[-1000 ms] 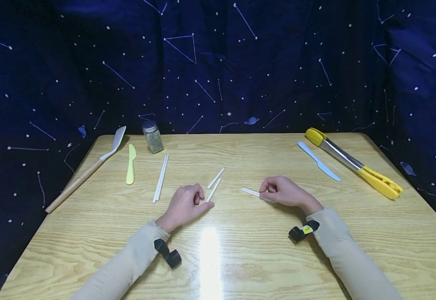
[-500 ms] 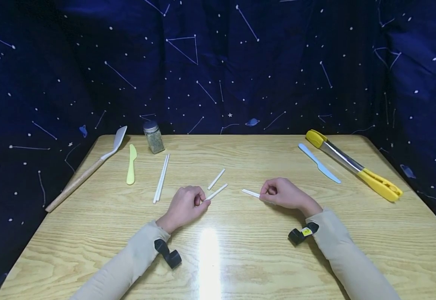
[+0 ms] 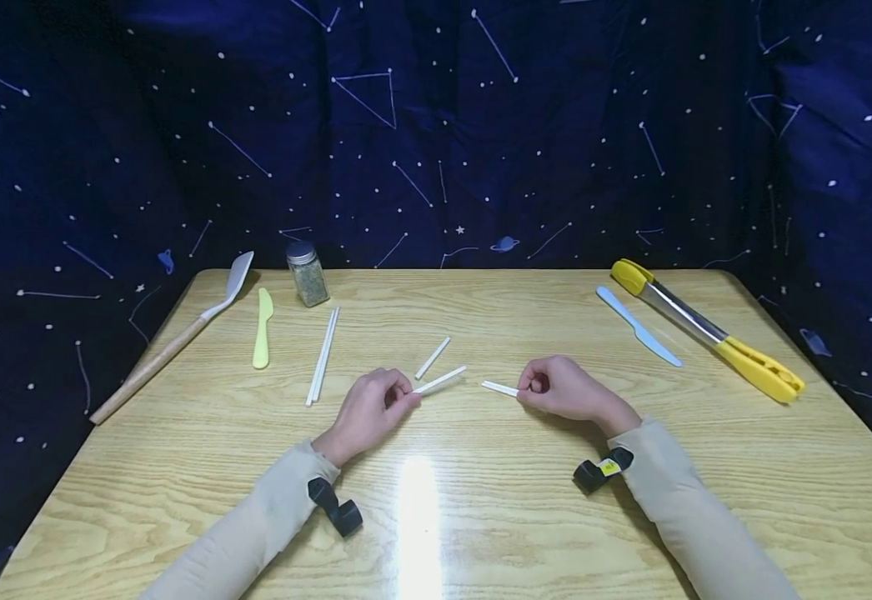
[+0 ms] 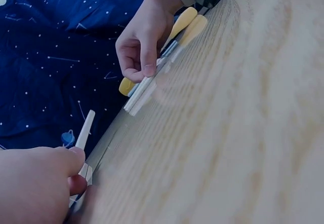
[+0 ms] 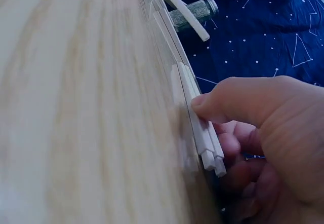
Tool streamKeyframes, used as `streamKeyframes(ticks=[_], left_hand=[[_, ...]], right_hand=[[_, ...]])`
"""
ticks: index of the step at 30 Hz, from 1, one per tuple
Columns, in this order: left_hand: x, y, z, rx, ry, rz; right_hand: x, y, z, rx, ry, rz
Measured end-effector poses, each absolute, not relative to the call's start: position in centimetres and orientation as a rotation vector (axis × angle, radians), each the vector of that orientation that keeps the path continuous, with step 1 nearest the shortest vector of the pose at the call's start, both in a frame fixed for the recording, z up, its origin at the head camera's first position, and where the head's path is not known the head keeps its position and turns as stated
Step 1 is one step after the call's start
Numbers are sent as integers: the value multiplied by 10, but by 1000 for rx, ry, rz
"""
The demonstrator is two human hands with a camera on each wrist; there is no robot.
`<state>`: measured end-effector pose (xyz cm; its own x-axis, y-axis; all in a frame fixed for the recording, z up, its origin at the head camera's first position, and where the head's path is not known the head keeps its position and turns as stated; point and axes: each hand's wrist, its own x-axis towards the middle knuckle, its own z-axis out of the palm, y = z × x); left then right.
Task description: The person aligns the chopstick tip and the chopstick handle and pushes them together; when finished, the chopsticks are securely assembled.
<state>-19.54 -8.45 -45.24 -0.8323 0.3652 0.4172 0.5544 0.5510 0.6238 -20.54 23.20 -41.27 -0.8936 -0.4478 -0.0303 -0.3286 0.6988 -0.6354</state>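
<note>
My left hand (image 3: 372,412) pinches one end of a short white stick (image 3: 442,379) between thumb and finger. The stick points right, its far end raised off the table, as the left wrist view also shows. Across from it, my right hand (image 3: 567,387) pinches two short white sticks (image 3: 499,388) lying side by side, low at the tabletop. In the right wrist view this pair (image 5: 195,112) has narrower stepped ends near the palm. A gap separates the two hands' sticks. Another short white stick (image 3: 432,358) lies loose just behind the left hand's stick.
Two longer white sticks (image 3: 323,357) lie left of my left hand. Farther left are a yellow-green knife (image 3: 263,329), a wooden-handled spatula (image 3: 173,346) and a spice jar (image 3: 308,275). A blue knife (image 3: 638,327) and yellow-ended tongs (image 3: 706,327) lie at the right.
The left fingers have closed on the nearer loose stick, swung its far end to the right and lifted it. The right hand has barely moved, still pinching its pair.
</note>
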Motion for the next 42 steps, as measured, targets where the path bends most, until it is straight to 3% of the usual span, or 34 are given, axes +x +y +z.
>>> streamKeyframes(ticks=[24, 42], left_hand=[[-196, -85, -450, -766, -2473, -1258], [-192, -80, -438, -752, -2348, -1401]], right_hand=[[-207, 234, -405, -596, 2827, -948], [-202, 226, -391, -682, 2755, -1606]])
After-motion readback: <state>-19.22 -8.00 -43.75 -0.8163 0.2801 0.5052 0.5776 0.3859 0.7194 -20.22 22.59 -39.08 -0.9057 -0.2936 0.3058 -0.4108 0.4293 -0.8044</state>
